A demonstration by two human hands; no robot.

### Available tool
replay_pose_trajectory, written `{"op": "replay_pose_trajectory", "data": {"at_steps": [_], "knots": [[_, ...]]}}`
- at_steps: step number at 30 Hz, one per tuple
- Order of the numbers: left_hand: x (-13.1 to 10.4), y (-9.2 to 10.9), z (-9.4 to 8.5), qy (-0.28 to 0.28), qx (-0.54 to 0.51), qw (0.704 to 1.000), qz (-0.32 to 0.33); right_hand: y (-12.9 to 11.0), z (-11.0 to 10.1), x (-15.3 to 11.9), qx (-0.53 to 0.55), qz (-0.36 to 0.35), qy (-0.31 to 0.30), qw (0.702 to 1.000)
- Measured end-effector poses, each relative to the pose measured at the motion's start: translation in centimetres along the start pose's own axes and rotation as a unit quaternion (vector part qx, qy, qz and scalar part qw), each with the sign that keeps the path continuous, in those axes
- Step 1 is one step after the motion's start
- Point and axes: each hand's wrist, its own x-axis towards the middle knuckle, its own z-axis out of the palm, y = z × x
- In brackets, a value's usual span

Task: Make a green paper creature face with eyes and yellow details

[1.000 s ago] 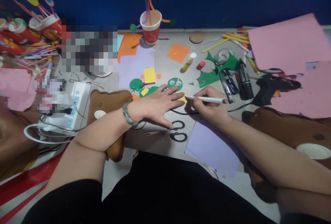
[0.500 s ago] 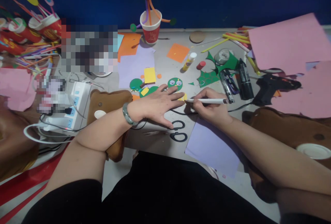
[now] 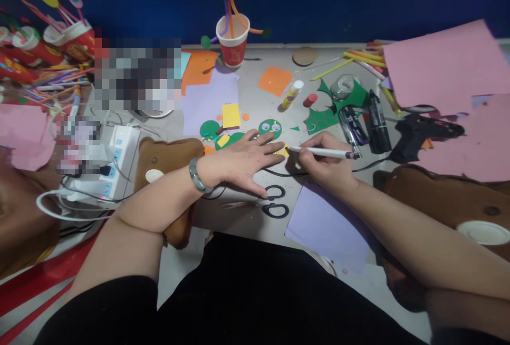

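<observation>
My left hand (image 3: 249, 158) lies open with its fingers spread, the fingertips over the edge of a small yellow paper piece (image 3: 282, 149). Part of that piece is hidden beneath the fingers; dark lines show on it. A white pen (image 3: 329, 152) is gripped in my right hand (image 3: 326, 169), its tip at the right side of the yellow piece. Just beyond my left fingers is a green paper face (image 3: 270, 129) with eyes. Black scissor handles (image 3: 276, 210) lie near my left thumb; the blades are hard to make out.
A glue stick (image 3: 291, 95), its red cap (image 3: 309, 100) and green paper scraps (image 3: 321, 120) lie beyond my hands. On the right are a black glue gun (image 3: 416, 135) and markers (image 3: 377, 127). A red paper cup (image 3: 233, 50) stands at the back; a power strip (image 3: 123, 156) is left.
The pen tip has shifted slightly away from me and to the right over the yellow piece, with my right hand moving a little. My left hand stays in place.
</observation>
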Motion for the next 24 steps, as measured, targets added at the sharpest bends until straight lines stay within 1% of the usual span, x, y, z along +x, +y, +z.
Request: {"op": "replay_pose_trajectory", "data": {"at_steps": [7,13,24], "knots": [[0.02,0.03,-0.13,-0.008,0.005,1.0,0.0,-0.01,-0.02,0.05,-0.016,-0.001,-0.004,1.0],[0.01,-0.05,0.06,0.002,-0.007,1.0,-0.004,0.09,0.06,0.04,-0.01,0.0,-0.005,1.0],[0.04,0.15,-0.22,-0.009,-0.015,1.0,-0.011,-0.47,-0.04,0.06,0.005,0.007,-0.017,1.0]]}}
